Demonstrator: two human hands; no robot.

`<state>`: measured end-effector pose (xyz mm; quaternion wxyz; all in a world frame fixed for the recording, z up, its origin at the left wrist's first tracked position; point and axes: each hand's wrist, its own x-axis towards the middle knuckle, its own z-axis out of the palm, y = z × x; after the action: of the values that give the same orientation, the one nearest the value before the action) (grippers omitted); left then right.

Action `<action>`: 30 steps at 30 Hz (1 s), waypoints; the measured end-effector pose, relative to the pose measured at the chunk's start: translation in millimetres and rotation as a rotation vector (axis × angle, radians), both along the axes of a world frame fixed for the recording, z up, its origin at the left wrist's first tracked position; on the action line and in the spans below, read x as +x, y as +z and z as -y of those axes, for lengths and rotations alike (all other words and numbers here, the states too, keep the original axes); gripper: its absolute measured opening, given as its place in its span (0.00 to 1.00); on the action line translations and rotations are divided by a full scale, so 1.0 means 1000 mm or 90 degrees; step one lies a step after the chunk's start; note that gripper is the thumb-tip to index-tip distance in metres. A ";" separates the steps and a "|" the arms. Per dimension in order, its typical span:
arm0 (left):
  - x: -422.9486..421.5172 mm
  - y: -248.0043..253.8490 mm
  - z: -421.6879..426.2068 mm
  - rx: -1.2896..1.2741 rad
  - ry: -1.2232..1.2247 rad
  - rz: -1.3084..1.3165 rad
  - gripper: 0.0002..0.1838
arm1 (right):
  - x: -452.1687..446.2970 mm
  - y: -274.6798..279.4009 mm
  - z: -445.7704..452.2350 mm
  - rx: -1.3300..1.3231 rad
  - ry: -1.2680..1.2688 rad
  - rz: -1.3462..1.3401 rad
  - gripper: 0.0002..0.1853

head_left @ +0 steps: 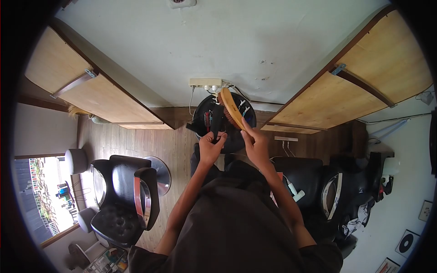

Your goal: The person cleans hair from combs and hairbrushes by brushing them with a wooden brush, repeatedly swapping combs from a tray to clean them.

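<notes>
My right hand (256,148) is closed round the handle of a wooden bristle brush (234,108). The brush points up and to the left, its brown bristles facing left toward my other hand. In my left hand (212,148) a long black tool (218,117) stands upright, pinched at its lower end; its exact kind I cannot make out. Both hands are over a round black tray (198,109), which holds several small items, among them white clips (244,107). Part of the tray is hidden behind the brush, the black tool and my hands.
A white power strip (205,83) with plugs and cords is on the wall behind the tray. Wooden panels (327,86) lean out on both sides. One black salon chair (120,195) stands at left, another (305,182) at right with a white bottle-like object (297,193) on it.
</notes>
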<state>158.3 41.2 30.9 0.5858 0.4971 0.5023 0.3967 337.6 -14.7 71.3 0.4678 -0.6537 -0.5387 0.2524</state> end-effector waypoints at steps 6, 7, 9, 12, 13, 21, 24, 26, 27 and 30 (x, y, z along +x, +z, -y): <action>0.001 0.001 0.002 0.010 -0.020 -0.003 0.11 | 0.015 -0.003 -0.015 0.024 -0.038 0.137 0.26; 0.001 0.003 0.002 0.011 -0.026 -0.006 0.10 | 0.016 -0.003 -0.017 0.025 -0.045 0.159 0.26; 0.001 0.004 0.001 0.006 -0.022 0.001 0.10 | 0.016 0.003 -0.018 0.025 -0.048 0.155 0.26; -0.002 0.009 -0.005 0.002 -0.007 0.010 0.09 | 0.014 0.014 -0.012 0.027 -0.037 0.139 0.26; -0.002 0.011 -0.007 0.003 0.000 0.017 0.09 | 0.013 0.016 -0.008 0.029 -0.024 0.133 0.27; 0.002 0.013 -0.005 0.003 -0.036 -0.045 0.07 | 0.011 0.009 -0.002 0.000 -0.013 0.157 0.27; 0.005 0.009 -0.002 0.008 -0.035 -0.054 0.08 | 0.013 0.011 -0.007 -0.005 -0.010 0.172 0.28; 0.006 0.005 0.000 0.009 -0.029 -0.052 0.09 | 0.013 0.012 -0.010 0.002 -0.007 0.175 0.28; 0.007 0.005 0.001 0.013 -0.034 -0.056 0.10 | 0.014 0.011 -0.011 -0.003 -0.005 0.180 0.29; 0.009 0.004 0.001 0.022 -0.039 -0.062 0.11 | 0.012 0.014 -0.019 0.011 -0.010 0.177 0.27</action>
<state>167.1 40.2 34.7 0.5640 0.5412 0.5078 0.3622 349.2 4.2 85.4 0.3962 -0.6822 -0.5957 0.1509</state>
